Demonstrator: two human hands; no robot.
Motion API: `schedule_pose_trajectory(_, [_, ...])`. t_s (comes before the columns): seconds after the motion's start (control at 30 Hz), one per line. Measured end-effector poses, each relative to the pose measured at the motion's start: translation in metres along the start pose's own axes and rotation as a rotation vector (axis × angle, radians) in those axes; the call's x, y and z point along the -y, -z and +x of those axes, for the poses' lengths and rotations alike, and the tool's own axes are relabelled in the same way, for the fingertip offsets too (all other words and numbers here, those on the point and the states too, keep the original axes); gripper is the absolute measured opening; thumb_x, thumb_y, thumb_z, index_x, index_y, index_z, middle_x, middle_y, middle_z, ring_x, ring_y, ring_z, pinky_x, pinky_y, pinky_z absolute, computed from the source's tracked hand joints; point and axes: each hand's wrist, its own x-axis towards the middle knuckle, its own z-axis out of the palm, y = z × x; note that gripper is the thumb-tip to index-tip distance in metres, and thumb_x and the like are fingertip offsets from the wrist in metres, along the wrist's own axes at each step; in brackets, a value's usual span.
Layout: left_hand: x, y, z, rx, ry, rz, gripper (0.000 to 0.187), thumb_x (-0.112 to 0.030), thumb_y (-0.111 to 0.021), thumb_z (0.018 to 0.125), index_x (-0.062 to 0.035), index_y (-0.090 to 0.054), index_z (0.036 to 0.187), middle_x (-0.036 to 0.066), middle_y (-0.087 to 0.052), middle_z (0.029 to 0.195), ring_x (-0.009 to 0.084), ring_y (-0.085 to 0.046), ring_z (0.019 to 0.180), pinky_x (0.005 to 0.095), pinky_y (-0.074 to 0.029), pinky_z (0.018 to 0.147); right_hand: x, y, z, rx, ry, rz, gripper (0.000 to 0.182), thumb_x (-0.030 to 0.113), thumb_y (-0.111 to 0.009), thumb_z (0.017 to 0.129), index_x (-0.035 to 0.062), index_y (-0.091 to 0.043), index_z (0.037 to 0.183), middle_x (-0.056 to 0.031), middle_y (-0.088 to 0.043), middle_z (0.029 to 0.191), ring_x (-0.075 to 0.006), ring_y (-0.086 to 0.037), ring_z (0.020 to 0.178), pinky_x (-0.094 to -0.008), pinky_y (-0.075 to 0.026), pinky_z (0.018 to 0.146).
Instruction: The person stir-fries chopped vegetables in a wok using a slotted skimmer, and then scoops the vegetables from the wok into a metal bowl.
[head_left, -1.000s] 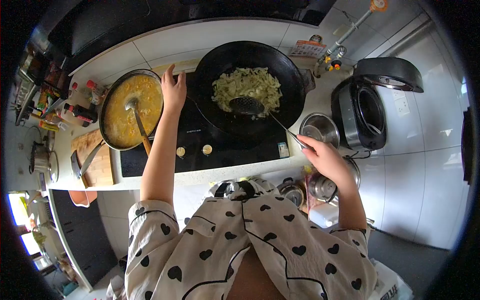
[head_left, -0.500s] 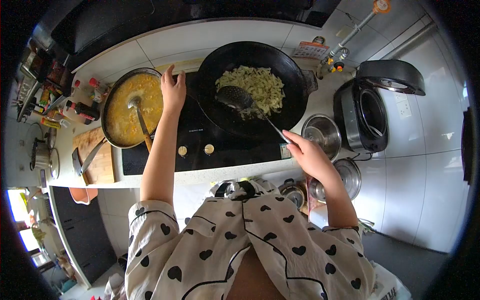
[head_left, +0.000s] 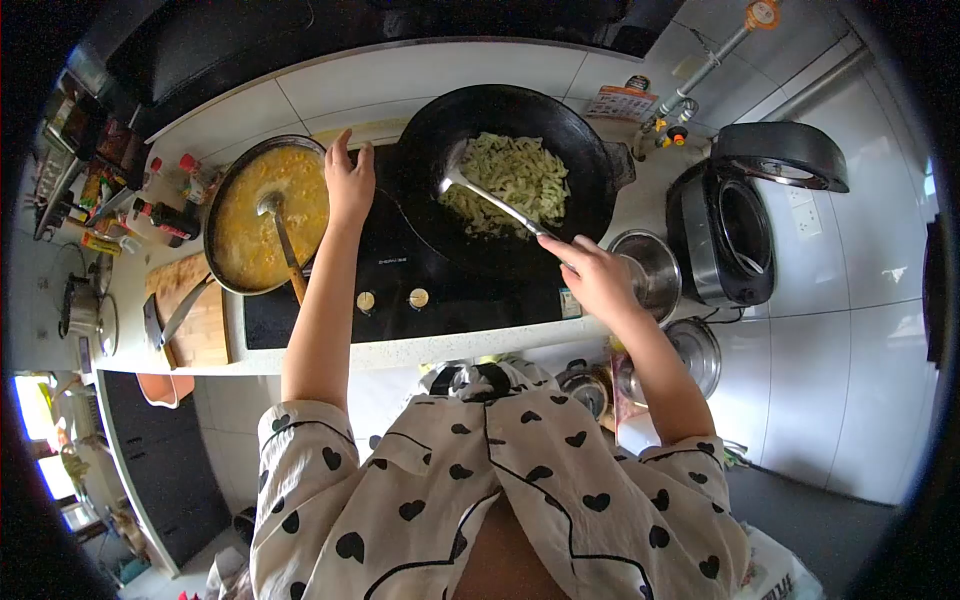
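Note:
My right hand (head_left: 597,277) is closed round the handle of a metal slotted spatula (head_left: 495,199), whose head now shows nearly edge-on. That head lies at the left side of the chopped pale-green vegetable (head_left: 518,180) inside a large black wok (head_left: 420,222). Fingers apart, my left hand (head_left: 350,182) hovers between the wok and a round pan (head_left: 207,235) and holds nothing that I can see. Yellow-orange soup (head_left: 240,210) fills that pan. A ladle with a wooden handle (head_left: 294,280) rests in it.
Both pans stand on a black cooktop (head_left: 450,315) with two knobs. Left are a cutting board (head_left: 208,335), a knife (head_left: 185,312) and bottles (head_left: 168,220). Right of the wok are a steel bowl (head_left: 655,280) and a rice cooker (head_left: 700,235) with its lid raised.
The slotted spatula has turned from face-on to nearly edge-on, and its head has moved slightly up in view. My right hand has rotated and shifted a little up. My left hand has barely moved.

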Motion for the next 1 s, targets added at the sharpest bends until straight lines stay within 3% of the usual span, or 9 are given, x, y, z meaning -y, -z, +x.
schedule_pose_trajectory(0.17, [-0.001, 0.001, 0.000, -0.023, -0.006, -0.008, 0.047, -0.029, -0.053, 0.089, -0.0026, -0.044, 0.127, 0.021, -0.044, 0.128, 0.0372, -0.042, 0.118, 0.0422, -0.036, 0.098, -0.020, 0.016, -0.010, -0.016, 0.021, -0.118, 0.047, 0.010, -0.058, 0.079, 0.0274, -0.056, 0.122, -0.0057, -0.056, 0.082, -0.0244, -0.060, 0.061, -0.0361, -0.050, 0.052])
schedule_pose_trajectory(0.43, [0.004, -0.011, 0.002, -0.036, -0.059, -0.034, 0.047, -0.026, -0.055, 0.086, -0.0018, -0.046, 0.126, 0.022, -0.045, 0.126, 0.0370, -0.043, 0.117, 0.0415, -0.036, 0.098, -0.014, -0.011, 0.023, -0.121, -0.122, 0.136, 0.046, 0.010, -0.060, 0.078, 0.0261, -0.057, 0.121, -0.0101, -0.059, 0.085, -0.0288, -0.062, 0.074, -0.0381, -0.050, 0.063])
schedule_pose_trajectory(0.67, [-0.006, -0.001, 0.000, -0.023, -0.001, -0.001, 0.048, -0.028, -0.054, 0.087, -0.0013, -0.045, 0.126, 0.021, -0.045, 0.127, 0.0366, -0.041, 0.119, 0.0408, -0.035, 0.099, -0.038, -0.007, 0.009, -0.062, -0.222, 0.268, 0.045, 0.012, -0.059, 0.080, 0.0246, -0.056, 0.123, -0.0114, -0.066, 0.097, -0.0272, -0.064, 0.079, -0.0338, -0.051, 0.069])
schedule_pose_trajectory(0.77, [0.001, -0.003, 0.001, -0.020, -0.042, 0.016, 0.048, -0.029, -0.054, 0.088, -0.0020, -0.045, 0.127, 0.021, -0.045, 0.127, 0.0367, -0.040, 0.120, 0.0409, -0.035, 0.099, -0.026, 0.012, 0.010, -0.026, -0.379, 0.450, 0.044, 0.006, -0.059, 0.080, 0.0145, -0.056, 0.123, -0.0107, -0.060, 0.118, -0.0178, -0.062, 0.100, -0.0264, -0.046, 0.083])
schedule_pose_trajectory(0.8, [0.001, -0.005, 0.001, -0.017, -0.047, 0.013, 0.048, -0.029, -0.054, 0.088, -0.0020, -0.045, 0.127, 0.021, -0.045, 0.127, 0.0368, -0.040, 0.120, 0.0410, -0.035, 0.099, -0.038, 0.002, 0.010, -0.074, -0.340, 0.505, 0.045, 0.004, -0.059, 0.082, 0.0083, -0.053, 0.126, -0.0097, -0.060, 0.120, -0.0133, -0.060, 0.101, -0.0245, -0.044, 0.084])
schedule_pose_trajectory(0.9, [-0.001, -0.008, 0.002, -0.011, -0.057, -0.002, 0.048, -0.029, -0.053, 0.088, -0.0020, -0.045, 0.127, 0.021, -0.044, 0.128, 0.0371, -0.040, 0.121, 0.0413, -0.035, 0.100, -0.059, -0.023, 0.017, -0.215, -0.252, 0.639, 0.047, 0.010, -0.060, 0.081, 0.0126, -0.053, 0.127, -0.0113, -0.063, 0.112, -0.0203, -0.063, 0.096, -0.0272, -0.047, 0.080])
schedule_pose_trajectory(1.0, [-0.003, -0.009, 0.003, -0.017, -0.050, -0.003, 0.048, -0.028, -0.053, 0.088, -0.0019, -0.045, 0.127, 0.022, -0.045, 0.128, 0.0371, -0.040, 0.121, 0.0414, -0.034, 0.100, -0.052, -0.021, 0.013, -0.086, -0.352, 0.724, 0.047, -0.001, -0.056, 0.083, 0.0009, -0.048, 0.129, -0.0100, -0.056, 0.125, -0.0130, -0.056, 0.104, -0.0226, -0.042, 0.087])
